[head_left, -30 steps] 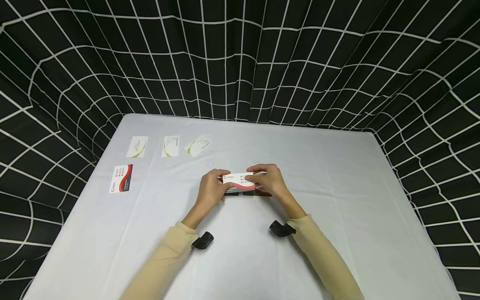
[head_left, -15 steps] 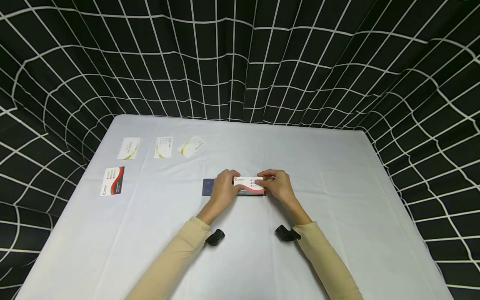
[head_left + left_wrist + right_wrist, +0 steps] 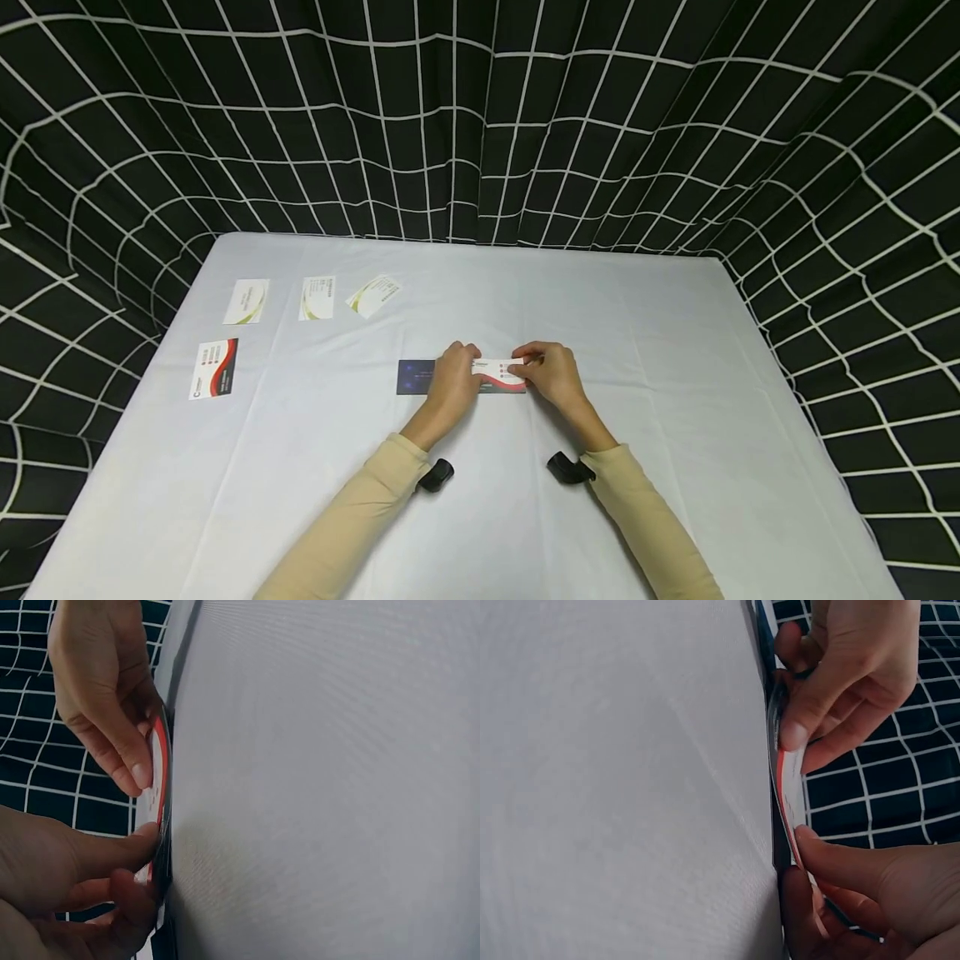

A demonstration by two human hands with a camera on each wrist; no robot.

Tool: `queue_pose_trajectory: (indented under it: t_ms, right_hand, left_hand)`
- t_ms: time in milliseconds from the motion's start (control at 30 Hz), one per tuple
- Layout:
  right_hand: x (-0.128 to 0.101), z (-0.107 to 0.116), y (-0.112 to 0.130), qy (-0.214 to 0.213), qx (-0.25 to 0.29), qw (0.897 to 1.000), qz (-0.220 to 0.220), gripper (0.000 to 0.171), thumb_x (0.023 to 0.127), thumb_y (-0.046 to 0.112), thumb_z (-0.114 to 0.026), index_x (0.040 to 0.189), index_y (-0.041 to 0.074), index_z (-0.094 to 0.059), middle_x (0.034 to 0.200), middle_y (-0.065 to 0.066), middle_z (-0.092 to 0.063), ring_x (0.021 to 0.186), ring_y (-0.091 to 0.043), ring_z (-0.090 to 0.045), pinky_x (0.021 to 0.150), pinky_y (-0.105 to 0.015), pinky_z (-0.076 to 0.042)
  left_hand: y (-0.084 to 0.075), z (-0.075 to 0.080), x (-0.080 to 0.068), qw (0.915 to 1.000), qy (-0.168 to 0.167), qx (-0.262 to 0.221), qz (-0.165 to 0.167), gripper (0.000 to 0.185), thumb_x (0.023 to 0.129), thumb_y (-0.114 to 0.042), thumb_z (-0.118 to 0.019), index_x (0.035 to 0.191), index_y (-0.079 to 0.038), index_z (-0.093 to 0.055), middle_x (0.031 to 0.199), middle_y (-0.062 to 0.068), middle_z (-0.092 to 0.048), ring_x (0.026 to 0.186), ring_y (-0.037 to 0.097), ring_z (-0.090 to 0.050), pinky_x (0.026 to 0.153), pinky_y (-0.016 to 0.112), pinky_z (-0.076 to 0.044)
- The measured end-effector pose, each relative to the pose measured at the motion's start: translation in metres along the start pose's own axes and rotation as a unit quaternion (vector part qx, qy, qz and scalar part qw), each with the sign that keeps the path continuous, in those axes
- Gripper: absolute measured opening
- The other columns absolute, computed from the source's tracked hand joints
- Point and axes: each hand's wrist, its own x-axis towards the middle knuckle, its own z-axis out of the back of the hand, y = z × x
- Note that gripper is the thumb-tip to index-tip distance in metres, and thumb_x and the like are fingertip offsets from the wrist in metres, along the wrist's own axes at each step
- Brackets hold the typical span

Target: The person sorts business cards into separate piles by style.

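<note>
A white business card (image 3: 498,371) with a red wave and a grey band spans the gap between both hands. My left hand (image 3: 452,382) pinches its left end, thumb on the near face in the right wrist view. The right hand (image 3: 553,372) pinches the card's other end between thumb and fingers. Seen from the left wrist, the card (image 3: 159,769) stands a little bent, with a dark edge along it. Beside the left hand, a dark blue card (image 3: 415,377) is partly covered by that hand. Whether further cards lie beneath the held one cannot be told.
On the left of the white-covered table (image 3: 637,500) lies a white, red and black card (image 3: 213,368). Behind it are three white-and-green cards, the left one (image 3: 247,301), the middle one (image 3: 318,297) and a slanted one (image 3: 373,295). A black gridded curtain (image 3: 480,125) encloses the table.
Both hands have moved right with the white-and-red card. The dark blue card has come into sight left of the left hand, while the dark red piece below the card is no longer visible.
</note>
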Motion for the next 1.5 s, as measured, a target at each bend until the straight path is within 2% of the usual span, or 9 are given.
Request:
queue_pose_trajectory:
  t_ms: [300, 467, 667, 867, 1000, 1167, 1367, 1500]
  right_hand:
    - [0.0, 0.0, 0.004, 0.012, -0.048, 0.999, -0.007, 0.021, 0.078, 0.009, -0.082, 0.095, 0.001, -0.073, 0.076, -0.004, -0.063, 0.065, -0.014, -0.051, 0.058, -0.024, -0.04]
    - [0.0, 0.0, 0.004, 0.027, -0.057, 0.998, -0.013, 0.02, 0.079, 0.01, -0.081, 0.096, 0.0, -0.073, 0.078, -0.006, -0.062, 0.067, -0.016, -0.05, 0.06, -0.026, -0.04]
    - [0.001, 0.001, 0.002, 0.023, -0.064, 0.997, -0.023, 0.013, 0.08, 0.01, -0.081, 0.086, 0.001, -0.075, 0.083, -0.009, -0.068, 0.066, -0.016, -0.05, 0.057, -0.025, -0.039]
    - [0.0, 0.001, 0.002, 0.038, -0.049, 0.998, -0.022, 0.007, 0.083, 0.007, -0.077, 0.084, -0.001, -0.076, 0.086, -0.012, -0.072, 0.063, -0.014, -0.05, 0.054, -0.023, -0.039]
    - [0.0, 0.002, 0.005, 0.04, -0.047, 0.998, -0.026, 0.006, 0.084, 0.005, -0.076, 0.084, -0.001, -0.076, 0.089, -0.014, -0.073, 0.068, -0.015, -0.054, 0.057, -0.023, -0.043]
    - [0.001, 0.003, 0.007, 0.046, -0.063, 0.997, -0.018, 0.006, 0.086, 0.004, -0.073, 0.088, -0.001, -0.075, 0.087, -0.013, -0.067, 0.069, -0.016, -0.049, 0.058, -0.025, -0.039]
    - [0.004, 0.01, 0.004, 0.097, -0.052, 0.994, -0.014, 0.011, 0.093, 0.01, -0.064, 0.097, 0.001, -0.069, 0.081, -0.005, -0.049, 0.074, -0.018, -0.043, 0.065, -0.029, -0.035]
    - [0.007, 0.017, 0.008, 0.13, -0.04, 0.99, -0.03, 0.017, 0.095, 0.017, -0.063, 0.1, 0.001, -0.066, 0.075, -0.003, -0.047, 0.065, -0.015, -0.042, 0.058, -0.027, -0.035]
  left_hand:
    - [-0.004, -0.002, 0.0, 0.995, -0.019, 0.098, -0.002, 0.033, 0.07, -0.018, -0.087, 0.093, -0.001, -0.07, 0.084, 0.011, -0.055, 0.07, 0.029, -0.062, 0.059, 0.04, -0.05]
    - [-0.006, -0.002, 0.0, 0.993, -0.014, 0.117, 0.006, 0.028, 0.072, -0.02, -0.086, 0.088, -0.005, -0.069, 0.077, 0.008, -0.059, 0.07, 0.029, -0.063, 0.057, 0.04, -0.048]
    - [-0.007, -0.004, -0.001, 0.9938, -0.002, 0.11, 0.012, 0.023, 0.075, -0.015, -0.083, 0.091, -0.004, -0.071, 0.078, 0.007, -0.061, 0.071, 0.027, -0.063, 0.06, 0.039, -0.049]
    - [-0.008, -0.005, -0.004, 0.9928, 0.013, 0.118, 0.014, 0.02, 0.082, -0.009, -0.078, 0.098, 0.001, -0.07, 0.083, 0.011, -0.065, 0.071, 0.028, -0.066, 0.06, 0.039, -0.052]
    - [-0.01, -0.006, -0.005, 0.9925, 0.005, 0.121, 0.01, 0.019, 0.082, -0.007, -0.077, 0.097, 0.001, -0.069, 0.084, 0.013, -0.065, 0.072, 0.029, -0.067, 0.059, 0.04, -0.053]
    - [-0.008, -0.006, -0.005, 0.9932, -0.006, 0.116, 0.006, 0.019, 0.081, -0.006, -0.078, 0.095, 0.001, -0.068, 0.082, 0.014, -0.066, 0.07, 0.029, -0.067, 0.059, 0.04, -0.053]
    - [-0.003, -0.003, -0.007, 0.9973, -0.032, 0.064, 0.011, 0.028, 0.086, -0.014, -0.075, 0.106, 0.001, -0.063, 0.082, 0.012, -0.067, 0.07, 0.028, -0.066, 0.059, 0.041, -0.049]
    - [0.006, 0.009, -0.015, 0.998, -0.05, 0.035, 0.018, 0.033, 0.088, -0.017, -0.072, 0.113, 0.0, -0.06, 0.074, 0.008, -0.064, 0.06, 0.022, -0.059, 0.053, 0.038, -0.044]
